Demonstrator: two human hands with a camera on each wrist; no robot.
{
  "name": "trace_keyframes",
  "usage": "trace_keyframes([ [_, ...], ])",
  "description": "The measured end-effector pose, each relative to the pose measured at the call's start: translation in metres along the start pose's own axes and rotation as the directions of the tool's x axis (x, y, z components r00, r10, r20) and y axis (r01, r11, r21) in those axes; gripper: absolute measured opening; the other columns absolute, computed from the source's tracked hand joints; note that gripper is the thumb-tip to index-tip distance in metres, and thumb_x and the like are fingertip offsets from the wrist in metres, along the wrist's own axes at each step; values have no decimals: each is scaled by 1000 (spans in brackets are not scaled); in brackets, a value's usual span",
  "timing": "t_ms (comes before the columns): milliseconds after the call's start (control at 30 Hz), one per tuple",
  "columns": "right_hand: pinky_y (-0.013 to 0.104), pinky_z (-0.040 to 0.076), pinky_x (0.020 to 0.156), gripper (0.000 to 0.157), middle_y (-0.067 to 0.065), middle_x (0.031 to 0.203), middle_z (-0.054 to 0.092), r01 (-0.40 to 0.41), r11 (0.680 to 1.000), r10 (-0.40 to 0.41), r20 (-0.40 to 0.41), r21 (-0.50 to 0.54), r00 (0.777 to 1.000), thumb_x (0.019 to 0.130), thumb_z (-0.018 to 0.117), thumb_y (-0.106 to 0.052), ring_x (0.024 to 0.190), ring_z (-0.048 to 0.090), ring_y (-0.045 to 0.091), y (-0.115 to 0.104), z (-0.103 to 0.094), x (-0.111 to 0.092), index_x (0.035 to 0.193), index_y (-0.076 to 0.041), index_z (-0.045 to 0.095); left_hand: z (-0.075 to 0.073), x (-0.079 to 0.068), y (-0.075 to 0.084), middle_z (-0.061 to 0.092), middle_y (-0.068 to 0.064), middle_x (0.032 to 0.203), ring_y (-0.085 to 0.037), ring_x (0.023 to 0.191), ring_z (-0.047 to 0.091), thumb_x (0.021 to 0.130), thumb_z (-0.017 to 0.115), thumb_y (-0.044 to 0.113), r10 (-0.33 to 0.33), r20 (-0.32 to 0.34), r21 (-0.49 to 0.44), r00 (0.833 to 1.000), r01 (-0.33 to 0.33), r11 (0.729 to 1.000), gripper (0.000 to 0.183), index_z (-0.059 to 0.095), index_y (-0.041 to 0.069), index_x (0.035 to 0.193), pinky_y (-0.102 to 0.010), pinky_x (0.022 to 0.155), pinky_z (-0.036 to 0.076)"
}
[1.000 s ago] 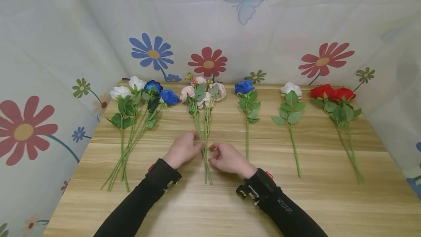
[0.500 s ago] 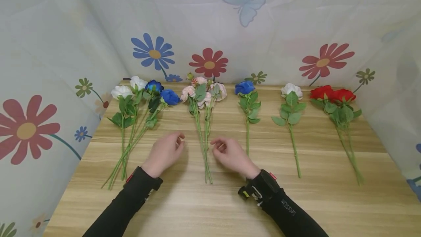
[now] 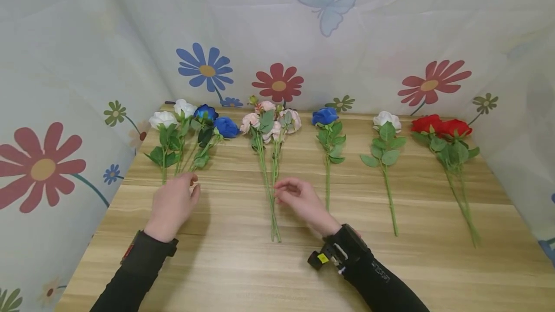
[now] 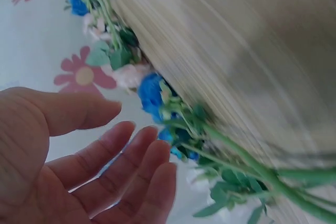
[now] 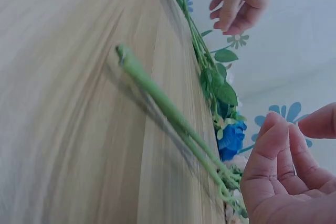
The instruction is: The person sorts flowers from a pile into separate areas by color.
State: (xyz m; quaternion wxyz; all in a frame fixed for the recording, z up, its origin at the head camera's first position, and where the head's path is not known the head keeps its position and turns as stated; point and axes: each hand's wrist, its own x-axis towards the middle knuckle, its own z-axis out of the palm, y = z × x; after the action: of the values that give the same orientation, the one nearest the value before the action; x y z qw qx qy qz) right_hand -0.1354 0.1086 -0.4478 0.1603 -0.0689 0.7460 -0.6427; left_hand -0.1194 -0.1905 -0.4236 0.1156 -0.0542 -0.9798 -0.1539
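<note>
My left hand (image 3: 172,205) is over the stems of the left bunch, hiding their lower parts in the head view. That bunch has white roses (image 3: 163,119) and blue roses (image 3: 227,127). In the left wrist view the fingers (image 4: 113,169) are relaxed, with thumb apart and nothing between them. My right hand (image 3: 305,203) hovers beside the crossed green stems (image 3: 270,196) of the pale pink flowers (image 3: 273,130). Its fingers bend loosely in the right wrist view, the thumb (image 5: 321,123) separate from them, holding nothing. Those stems (image 5: 163,103) lie on the table apart from it.
Right of the pink flowers lie a single blue rose (image 3: 325,116), a single white rose (image 3: 387,120) and a pair of red roses (image 3: 455,126). All rest on a wooden table (image 3: 243,273). A flower-printed curtain (image 3: 364,37) rises behind and along both sides.
My left hand has left the pink flowers' stems and moved left, over the stems of the white and blue roses. My right hand has stayed nearly in place beside the pink flowers.
</note>
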Motion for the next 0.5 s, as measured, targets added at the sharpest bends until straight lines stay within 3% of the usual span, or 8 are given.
trace_keyframes([
  [233, 25, 57, 82, 34, 28, 115, 67, -61, 990, 47, 106, 126, 993, 99, 56, -7, 86, 66, 8, -5, 13, 2, 127, 11, 56, -16, -6, -26, 72, -24, 92, -33, 64, 65, 92, 69, 16, -129, 38, 28, 991, 128, 991, 26, 69, -6, 105, -42, 50, 49],
  [367, 23, 57, 83, 35, 14, 107, 68, -102, 963, 70, 135, 250, 988, 100, 54, -8, 88, 66, 9, -8, 18, 2, 129, 12, 53, -22, -7, -39, 71, -27, 91, -34, 64, 64, 93, 66, 16, -176, 41, 17, 984, 175, 984, 27, 69, -8, 105, -41, 49, 47],
  [500, 21, 55, 81, 34, 0, 100, 65, -137, 931, 88, 156, 338, 984, 100, 54, -7, 87, 64, 9, -9, 25, 4, 128, 12, 52, -23, -5, -55, 71, -28, 92, -37, 69, 66, 94, 64, 19, -216, 96, -2, 972, 217, 976, 30, 67, -10, 101, -43, 54, 49],
])
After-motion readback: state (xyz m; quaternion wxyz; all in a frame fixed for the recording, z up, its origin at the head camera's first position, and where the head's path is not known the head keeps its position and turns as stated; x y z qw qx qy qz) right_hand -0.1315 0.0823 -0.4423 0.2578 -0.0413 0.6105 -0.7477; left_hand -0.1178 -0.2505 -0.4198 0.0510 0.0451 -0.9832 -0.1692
